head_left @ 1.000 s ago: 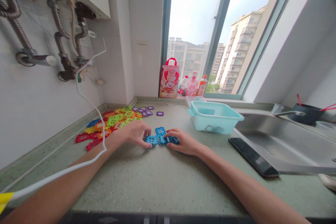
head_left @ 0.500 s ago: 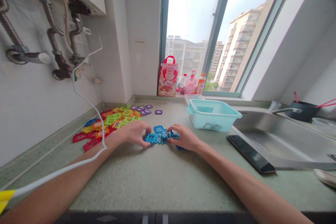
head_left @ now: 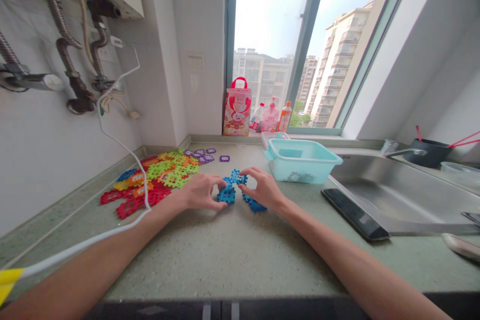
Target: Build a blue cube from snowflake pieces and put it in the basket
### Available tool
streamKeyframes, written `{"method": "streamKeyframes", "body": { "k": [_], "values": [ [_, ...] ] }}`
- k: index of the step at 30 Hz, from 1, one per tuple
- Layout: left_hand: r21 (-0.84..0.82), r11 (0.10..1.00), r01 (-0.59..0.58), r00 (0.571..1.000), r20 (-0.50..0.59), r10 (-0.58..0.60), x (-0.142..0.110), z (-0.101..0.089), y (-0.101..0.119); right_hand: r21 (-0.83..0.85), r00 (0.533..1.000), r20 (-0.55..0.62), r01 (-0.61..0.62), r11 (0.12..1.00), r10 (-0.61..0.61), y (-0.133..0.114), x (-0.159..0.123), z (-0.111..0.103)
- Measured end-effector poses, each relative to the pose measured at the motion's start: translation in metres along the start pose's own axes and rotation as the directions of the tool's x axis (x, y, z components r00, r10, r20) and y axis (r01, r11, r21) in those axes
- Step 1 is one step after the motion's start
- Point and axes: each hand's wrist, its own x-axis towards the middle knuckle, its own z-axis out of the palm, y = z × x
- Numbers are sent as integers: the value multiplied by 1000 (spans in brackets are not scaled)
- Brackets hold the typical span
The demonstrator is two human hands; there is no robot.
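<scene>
My left hand (head_left: 204, 191) curls with thumb and fingers around the edge of a light blue interlocking tile (head_left: 226, 196), which lies low over the counter. My right hand (head_left: 264, 190) pinches another blue interlocking tile (head_left: 238, 176) at its right edge, a little behind the first one. The two tiles touch or overlap; whether they are joined I cannot tell. Under my right hand's fingers lie darker blue tiles (head_left: 255, 204) on the counter. A loose heap of red, orange, yellow and green tiles (head_left: 157, 172) spreads beyond my left forearm.
Purple tiles (head_left: 204, 154) lie behind the heap. A turquoise tub (head_left: 305, 162) stands right of my hands, beside the sink (head_left: 405, 190). A black phone (head_left: 354, 214) rests at the sink's edge. A white cable (head_left: 123, 232) crosses over my left forearm.
My right hand has shifted its blue tile up and back, uncovering the darker blue tiles. My left hand has moved slightly right with its tile. The view has shifted a little.
</scene>
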Motion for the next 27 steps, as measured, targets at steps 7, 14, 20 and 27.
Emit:
{"method": "streamKeyframes", "body": {
  "k": [7,14,20,27],
  "values": [
    [-6,1000,6,1000,-13,-6,0,7,-6,40,995,82,53,998,-56,-4,-1,2],
    [-95,995,23,1000,16,-22,0,6,-11,45,976,202,70,997,-78,-6,-5,11],
    [-172,983,64,998,-10,-67,-2,13,-11,91,959,265,80,993,-102,-7,-6,10],
    [-202,978,49,998,-32,-57,-2,15,-3,87,947,312,57,995,-82,-9,-6,6]
  ]
}}
